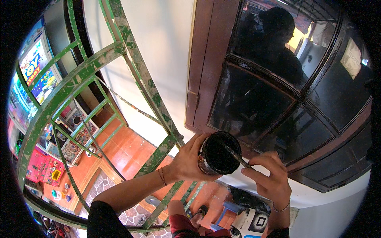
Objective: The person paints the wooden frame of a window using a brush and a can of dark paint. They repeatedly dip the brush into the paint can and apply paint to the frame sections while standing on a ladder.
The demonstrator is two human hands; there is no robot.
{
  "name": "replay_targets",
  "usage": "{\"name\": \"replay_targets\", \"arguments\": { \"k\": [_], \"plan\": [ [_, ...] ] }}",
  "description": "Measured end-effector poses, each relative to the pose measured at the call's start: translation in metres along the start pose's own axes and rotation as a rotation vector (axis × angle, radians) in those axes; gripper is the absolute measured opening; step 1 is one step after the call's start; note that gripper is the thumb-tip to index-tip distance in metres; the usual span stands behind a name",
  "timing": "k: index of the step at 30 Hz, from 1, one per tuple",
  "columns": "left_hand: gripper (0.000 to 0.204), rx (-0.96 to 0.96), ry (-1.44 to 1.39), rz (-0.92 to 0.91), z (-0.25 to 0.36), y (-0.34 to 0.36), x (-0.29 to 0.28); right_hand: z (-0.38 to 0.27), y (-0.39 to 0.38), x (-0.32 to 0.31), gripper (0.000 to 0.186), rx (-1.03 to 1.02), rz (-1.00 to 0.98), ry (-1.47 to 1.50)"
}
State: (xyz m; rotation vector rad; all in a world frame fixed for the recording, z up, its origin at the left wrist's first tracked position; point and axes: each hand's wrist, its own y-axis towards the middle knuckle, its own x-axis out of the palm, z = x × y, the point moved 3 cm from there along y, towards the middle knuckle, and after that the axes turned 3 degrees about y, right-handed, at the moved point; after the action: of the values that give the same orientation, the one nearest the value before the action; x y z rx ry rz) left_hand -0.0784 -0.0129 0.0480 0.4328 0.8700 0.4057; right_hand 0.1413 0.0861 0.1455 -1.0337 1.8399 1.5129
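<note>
My left hand [186,158] is wrapped round the side of a can of black paint [219,171], held up and tilted so that its dark inside faces me. In my right hand [274,174] a thin paintbrush [235,155] is pinched between thumb and fingers. Its far end reaches into the can's mouth, and the bristles are lost in the dark there. Just beyond the can stands a window [254,89] with dark glass panes and glossy black bars. Its outer frame [208,67] is brown, and a person's reflection shows in the glass.
A green metal scaffold [135,59], worn and paint-flecked, rises at my left. Below lie orange floor tiles [137,148], a blue stool [224,214] and a white printed box [254,222]. Shelves of small goods and a pink board [41,166] stand far left. A white wall [158,39] adjoins the frame.
</note>
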Motion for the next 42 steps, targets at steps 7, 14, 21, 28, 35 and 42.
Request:
{"name": "replay_targets", "arguments": {
  "k": [7,14,21,28,35,42],
  "plan": [
    [0.117,-0.027,-0.008,-0.03,-0.001,-0.001,0.002,-0.002,-0.004,-0.002,0.031,0.018,0.005,-0.086],
    [0.114,0.023,-0.076,-0.038,-0.003,-0.002,0.006,-0.011,-0.027,-0.009,0.024,0.063,0.283,-0.085],
    [0.113,0.173,-0.241,-0.296,0.008,-0.009,0.017,0.048,-0.04,0.004,0.019,0.139,0.69,0.092],
    [0.112,0.202,-0.248,-0.377,0.011,-0.011,0.02,0.116,-0.035,0.123,0.017,0.372,0.49,0.113],
    [0.113,0.227,-0.247,-0.272,0.01,-0.007,0.013,0.148,-0.02,0.197,0.019,0.412,0.356,0.217],
    [0.115,0.196,-0.233,-0.316,0.006,-0.008,0.015,0.155,-0.018,0.213,0.019,0.332,0.314,0.193]
  ]
}}
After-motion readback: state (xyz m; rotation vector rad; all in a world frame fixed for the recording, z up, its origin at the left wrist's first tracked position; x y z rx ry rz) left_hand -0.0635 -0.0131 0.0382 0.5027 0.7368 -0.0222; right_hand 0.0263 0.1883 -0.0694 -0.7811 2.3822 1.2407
